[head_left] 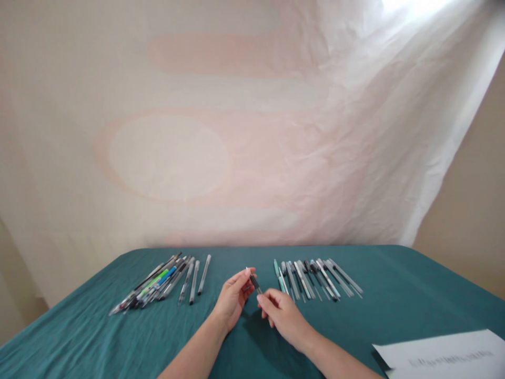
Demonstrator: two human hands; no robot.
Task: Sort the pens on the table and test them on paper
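Above the middle of the table, a slim pen (255, 283) with a dark grip slants between my two hands. My left hand (233, 296) is closed, its thumb and fingertips at the pen's upper end by the pointed tip. Lower down, my right hand (282, 313) pinches the pen's other end, and its fingers cover the rest of the barrel. To the right, the nearest things are a spread row of pens, pen parts and thin refills (311, 279). Three clear pens (194, 282) lie apart to the left of my left hand.
A heaped pile of pens (158, 284), including a green and a blue one, lies at the left of the green tablecloth (252, 358). White paper (453, 355) with blurred dark marks sits at the front right corner. A pale cloth (252, 158) hangs behind the table.
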